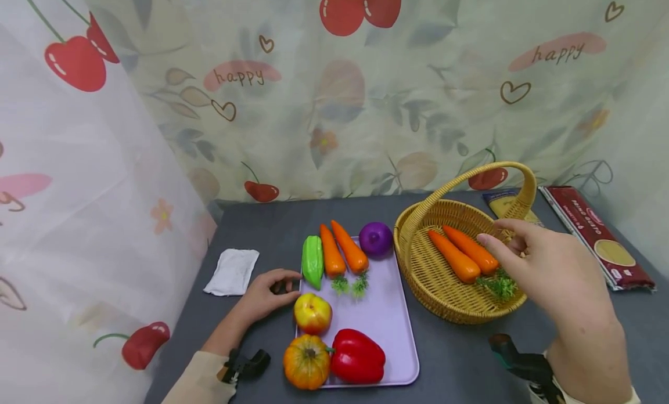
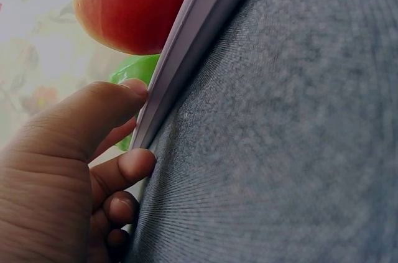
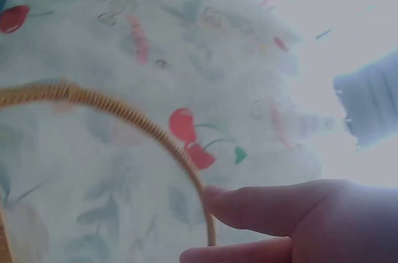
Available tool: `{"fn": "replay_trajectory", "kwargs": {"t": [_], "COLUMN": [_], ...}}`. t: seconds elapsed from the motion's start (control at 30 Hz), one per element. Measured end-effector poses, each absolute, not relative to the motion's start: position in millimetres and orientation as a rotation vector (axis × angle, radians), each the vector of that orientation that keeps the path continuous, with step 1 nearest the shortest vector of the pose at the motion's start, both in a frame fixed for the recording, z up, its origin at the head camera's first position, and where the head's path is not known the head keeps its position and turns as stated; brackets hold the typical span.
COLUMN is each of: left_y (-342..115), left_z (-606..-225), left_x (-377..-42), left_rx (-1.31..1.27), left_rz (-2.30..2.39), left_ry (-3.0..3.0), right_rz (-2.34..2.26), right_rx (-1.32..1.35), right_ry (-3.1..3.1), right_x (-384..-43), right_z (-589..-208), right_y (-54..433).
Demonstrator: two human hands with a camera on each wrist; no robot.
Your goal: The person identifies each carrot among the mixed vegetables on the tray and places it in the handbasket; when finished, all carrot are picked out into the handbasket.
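Note:
My left hand (image 1: 268, 295) rests at the left edge of a lilac tray (image 1: 389, 334), thumb and fingertips touching its rim. On the tray, a green ridged vegetable (image 1: 312, 259) and two carrots (image 1: 342, 250) lie at the far end beside a purple onion (image 1: 376, 240). Nearer are a red-yellow peach (image 1: 312, 313), a small orange pumpkin (image 1: 307, 362) and a red bell pepper (image 1: 358, 356). My right hand (image 1: 559, 276) hovers over the right side of a wicker basket (image 1: 418, 282), thumb and forefinger apart, holding nothing. Two carrots (image 1: 462, 256) with green tops lie inside the basket.
The basket's tall arched handle (image 1: 470, 175) rises close to the right hand. Behind it lie a dark red spaghetti packet (image 1: 596, 235) and a partly hidden yellow-and-blue packet (image 1: 503, 199). A folded white cloth (image 1: 232, 271) lies left of the tray. Printed curtains border the grey table.

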State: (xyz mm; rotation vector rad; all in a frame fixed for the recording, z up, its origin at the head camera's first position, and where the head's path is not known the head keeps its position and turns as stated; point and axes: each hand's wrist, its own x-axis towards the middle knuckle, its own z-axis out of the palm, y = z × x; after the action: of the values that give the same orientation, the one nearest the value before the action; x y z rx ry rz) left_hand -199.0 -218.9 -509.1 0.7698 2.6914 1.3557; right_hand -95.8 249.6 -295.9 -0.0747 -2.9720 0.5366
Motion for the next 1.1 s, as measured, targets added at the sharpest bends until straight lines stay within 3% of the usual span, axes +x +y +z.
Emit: {"fn": "replay_trajectory", "kwargs": {"t": [0.63,1.1], "left_y": [-219,-218], "left_z": [-510,-509], "left_x": [-198,-198], "left_rx": [0.771,0.733], "left_rz": [1.373,1.360], "left_ry": [2.699,2.683], "right_rz": [0.643,0.702], "right_rx": [0.510,0.548], "right_ry": [-2.569,-2.791], "right_x": [-76,-117], "right_z": [-304,-361], "right_y": [163,102]}}
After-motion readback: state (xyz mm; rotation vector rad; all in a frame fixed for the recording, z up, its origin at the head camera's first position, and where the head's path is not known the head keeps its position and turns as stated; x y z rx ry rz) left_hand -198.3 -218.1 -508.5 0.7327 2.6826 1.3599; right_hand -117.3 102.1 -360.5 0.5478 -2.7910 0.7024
